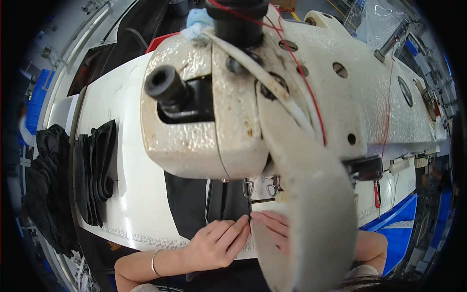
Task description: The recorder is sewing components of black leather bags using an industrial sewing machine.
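Note:
A cream sewing machine (180, 146) with black knobs and red threads fills the upper middle. Black fabric (187, 204) with a dark strip lies on the white worktable (129, 146), beneath the machine head. My left hand (221, 241), a bracelet on its wrist, has its fingers closed on the fabric's right edge. My right hand (275, 226) meets it there, fingertips pinched on the same edge; the rest of it is mostly hidden behind the machine's pale curved guard (311, 219). Metal presser parts (248, 190) sit just above my fingertips.
Folded black fabric (95, 175) lies on the table's left, beside a crumpled black pile (46, 190) at its edge. A blue tray (399, 233) is at the right. A red-handled tool (377, 194) lies near it. A blue bin (39, 102) stands at the far left.

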The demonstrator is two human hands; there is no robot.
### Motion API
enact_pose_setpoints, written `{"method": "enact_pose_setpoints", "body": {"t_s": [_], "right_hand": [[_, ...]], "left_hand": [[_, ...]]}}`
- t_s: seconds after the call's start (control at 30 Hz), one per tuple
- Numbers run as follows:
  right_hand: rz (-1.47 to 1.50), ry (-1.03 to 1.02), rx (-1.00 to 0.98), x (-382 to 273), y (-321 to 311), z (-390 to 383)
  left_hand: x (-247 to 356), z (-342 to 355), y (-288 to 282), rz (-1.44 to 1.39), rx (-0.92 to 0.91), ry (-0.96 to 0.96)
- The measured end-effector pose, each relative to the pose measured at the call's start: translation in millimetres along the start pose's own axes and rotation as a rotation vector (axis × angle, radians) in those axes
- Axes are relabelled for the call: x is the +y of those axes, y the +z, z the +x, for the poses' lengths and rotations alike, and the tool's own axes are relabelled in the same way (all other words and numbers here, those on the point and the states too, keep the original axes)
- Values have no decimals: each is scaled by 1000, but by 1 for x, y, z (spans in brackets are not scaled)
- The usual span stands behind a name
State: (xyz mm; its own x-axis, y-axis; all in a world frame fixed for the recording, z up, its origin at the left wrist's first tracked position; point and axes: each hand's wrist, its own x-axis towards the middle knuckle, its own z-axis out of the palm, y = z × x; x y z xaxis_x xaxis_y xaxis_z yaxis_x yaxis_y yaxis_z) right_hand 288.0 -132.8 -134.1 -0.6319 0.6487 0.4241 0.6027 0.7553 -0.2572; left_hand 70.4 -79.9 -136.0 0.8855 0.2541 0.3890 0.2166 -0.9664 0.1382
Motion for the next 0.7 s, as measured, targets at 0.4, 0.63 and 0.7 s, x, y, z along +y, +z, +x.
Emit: {"method": "enact_pose_setpoints", "body": {"t_s": [0.4,0.63,0.7], "right_hand": [[-236,-137,131,72,58,17],[85,99,-65,67,49,12],[110,144,-90,64,51,12]], "left_hand": [[-71,8,17,10,40,-113],[-76,6,-6,149,-47,-167],[-72,8,-1,95,-79,-202]]}}
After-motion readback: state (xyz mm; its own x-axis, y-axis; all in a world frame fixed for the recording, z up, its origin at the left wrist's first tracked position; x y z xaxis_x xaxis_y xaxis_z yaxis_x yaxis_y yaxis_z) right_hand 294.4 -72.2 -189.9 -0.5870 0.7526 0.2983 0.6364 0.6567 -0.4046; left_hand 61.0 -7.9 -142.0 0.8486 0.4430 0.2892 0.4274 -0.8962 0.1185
